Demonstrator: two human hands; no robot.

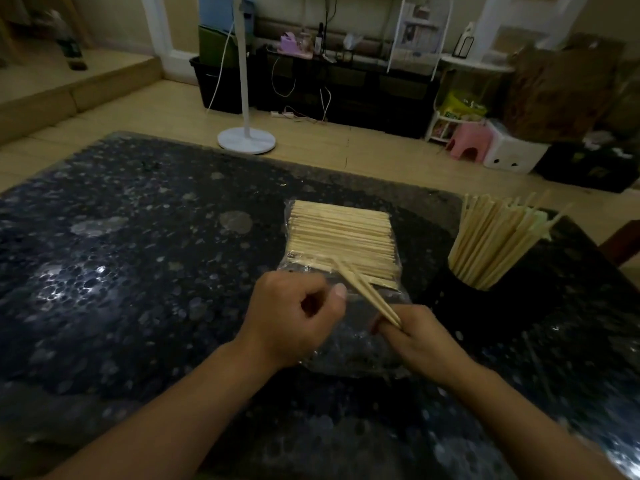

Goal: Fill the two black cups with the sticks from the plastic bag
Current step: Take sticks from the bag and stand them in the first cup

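- Head view: the plastic bag [341, 258] lies flat on the dark speckled worktop [121, 237], still holding a thick layer of sticks [341, 233].
- The right hand [420, 336] has its grip curled round a few sticks [367, 296] drawn slantwise out of the bag's near end.
- The left hand [294, 318] is loosely curled over the bag's mouth; whether it pinches the plastic I cannot tell.
- One black cup [460, 296] stands to the right, near the bag, already crowded with sticks; a second cup is not in sight.
- Risk, I reckon: the fanned-out sticks leave little room, so pushing more in could tip the cup or spill some.
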